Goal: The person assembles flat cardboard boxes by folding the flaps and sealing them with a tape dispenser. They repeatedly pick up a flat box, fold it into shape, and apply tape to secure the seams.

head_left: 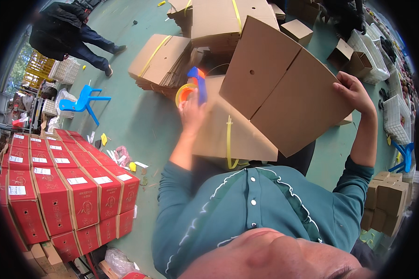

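My left hand [193, 116] is closed round a blue and orange tape dispenser [201, 88] with a yellowish roll of tape, slightly blurred. In my right hand [356, 95] is the right edge of a flat brown carton [284, 88], pinched between thumb and fingers. The carton is tilted, with a fold line across it and a small round hole in its left panel. Below both hands lies more flat cardboard [212, 135] with a loose yellow strap [229, 139] over it. The tape dispenser is left of the raised carton, apart from it.
Strapped bundles of flat cartons [158, 58] stand ahead. Red boxes [74, 186] are stacked at the left, near a blue chair [84, 100]. Open small cartons [342, 56] and white crates [395, 118] line the right side. Another person [70, 35] stands at the far left.
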`<state>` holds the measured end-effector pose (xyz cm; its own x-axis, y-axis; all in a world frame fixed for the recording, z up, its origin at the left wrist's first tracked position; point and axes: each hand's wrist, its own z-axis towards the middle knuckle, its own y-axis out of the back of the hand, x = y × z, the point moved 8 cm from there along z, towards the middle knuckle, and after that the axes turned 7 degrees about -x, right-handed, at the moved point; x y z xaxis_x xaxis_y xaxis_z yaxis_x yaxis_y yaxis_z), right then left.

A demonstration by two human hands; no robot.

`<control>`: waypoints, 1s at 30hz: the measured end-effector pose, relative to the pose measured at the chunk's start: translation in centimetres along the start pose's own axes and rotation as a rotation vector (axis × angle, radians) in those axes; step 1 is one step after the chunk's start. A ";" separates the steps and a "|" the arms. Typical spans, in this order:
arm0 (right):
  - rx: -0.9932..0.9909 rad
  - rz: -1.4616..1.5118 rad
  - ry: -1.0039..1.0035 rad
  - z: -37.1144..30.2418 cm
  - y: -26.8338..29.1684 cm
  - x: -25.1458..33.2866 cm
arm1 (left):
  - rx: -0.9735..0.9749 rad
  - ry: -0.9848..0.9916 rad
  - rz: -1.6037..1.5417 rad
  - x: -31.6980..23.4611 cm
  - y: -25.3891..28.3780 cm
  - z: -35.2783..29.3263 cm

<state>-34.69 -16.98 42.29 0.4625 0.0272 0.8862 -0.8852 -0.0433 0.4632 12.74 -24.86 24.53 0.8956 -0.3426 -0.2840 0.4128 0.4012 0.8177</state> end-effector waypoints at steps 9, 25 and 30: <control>0.223 0.563 -0.054 -4.3 -7.2 0.5 | 0.071 -0.181 0.107 -4.4 -1.4 1.0; -0.029 0.919 -0.127 -7.8 -13.0 2.5 | -0.185 -0.714 -0.731 -22.7 10.6 7.8; -0.003 0.940 -0.150 -9.1 -14.9 2.6 | -0.251 -0.833 -0.569 -26.2 12.5 9.7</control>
<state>-20.75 -7.14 37.69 -0.4377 -0.1459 0.8872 -0.8979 0.0199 -0.4397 -7.19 -19.14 47.02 0.1985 -0.9767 -0.0809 0.8464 0.1292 0.5167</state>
